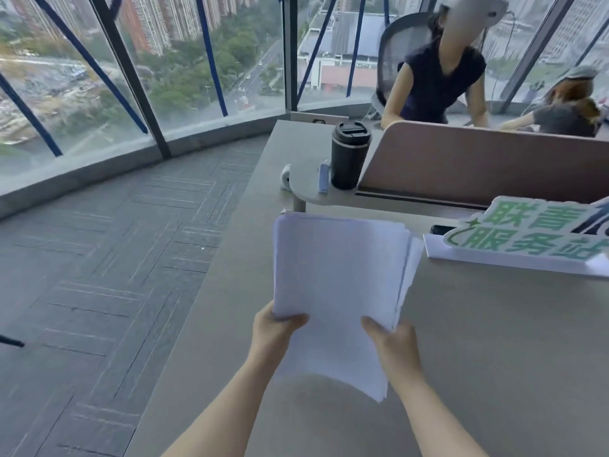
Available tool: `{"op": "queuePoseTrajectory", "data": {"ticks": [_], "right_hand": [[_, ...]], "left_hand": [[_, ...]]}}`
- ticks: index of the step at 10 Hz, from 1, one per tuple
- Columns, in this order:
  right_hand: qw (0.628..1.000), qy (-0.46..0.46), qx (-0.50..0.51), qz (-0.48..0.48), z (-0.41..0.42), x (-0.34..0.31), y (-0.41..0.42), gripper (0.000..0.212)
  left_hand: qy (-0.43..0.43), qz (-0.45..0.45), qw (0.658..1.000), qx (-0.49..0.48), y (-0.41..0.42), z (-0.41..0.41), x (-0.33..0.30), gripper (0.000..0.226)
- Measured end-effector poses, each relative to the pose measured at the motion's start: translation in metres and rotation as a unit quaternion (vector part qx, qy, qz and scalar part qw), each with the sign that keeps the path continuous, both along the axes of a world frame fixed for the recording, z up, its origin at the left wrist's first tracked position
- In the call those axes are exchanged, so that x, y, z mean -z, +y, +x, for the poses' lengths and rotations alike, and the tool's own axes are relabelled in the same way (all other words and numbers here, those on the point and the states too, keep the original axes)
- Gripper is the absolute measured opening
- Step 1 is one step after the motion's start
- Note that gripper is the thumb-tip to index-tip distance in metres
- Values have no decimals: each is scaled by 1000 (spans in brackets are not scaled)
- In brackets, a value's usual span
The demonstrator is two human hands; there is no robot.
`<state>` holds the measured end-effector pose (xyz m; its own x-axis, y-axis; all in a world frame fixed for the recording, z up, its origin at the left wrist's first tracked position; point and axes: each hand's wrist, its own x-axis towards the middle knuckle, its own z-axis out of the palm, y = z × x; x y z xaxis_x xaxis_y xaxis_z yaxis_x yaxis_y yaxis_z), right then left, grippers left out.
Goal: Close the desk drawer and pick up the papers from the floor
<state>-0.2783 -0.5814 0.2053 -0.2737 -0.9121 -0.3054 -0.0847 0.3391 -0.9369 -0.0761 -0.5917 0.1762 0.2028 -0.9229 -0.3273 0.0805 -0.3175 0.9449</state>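
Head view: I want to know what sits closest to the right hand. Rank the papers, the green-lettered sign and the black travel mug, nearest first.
From the right hand:
1. Papers: held in that hand, over the desk.
2. Green-lettered sign: up and to the right, lying on the desk.
3. Black travel mug: farthest, standing on the small raised shelf beside the partition.

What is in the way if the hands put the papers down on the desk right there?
Nothing visible. The papers hang over a bare patch of desk; the sign and black cup sit farther back.
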Motion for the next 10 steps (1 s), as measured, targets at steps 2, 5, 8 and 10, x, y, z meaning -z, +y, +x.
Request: {"op": "queuePoseTrajectory", "data": {"ticks": [2,5,8,10], "right_hand": [[992,79,-97,33,48,-3,-48,19],[982,63,-148,99,131,67,-109,27],[936,286,-171,113,152,90,-122,18],[946,273,-86,152,144,80,-104,33]], "left_hand": [[-122,64,990,14,-31,79,-12,23],[-279,152,948,5,-84,158,48,14],[-374,159,913,-32,-83,163,69,23],[-421,37,901,-102,-71,162,64,35]]}}
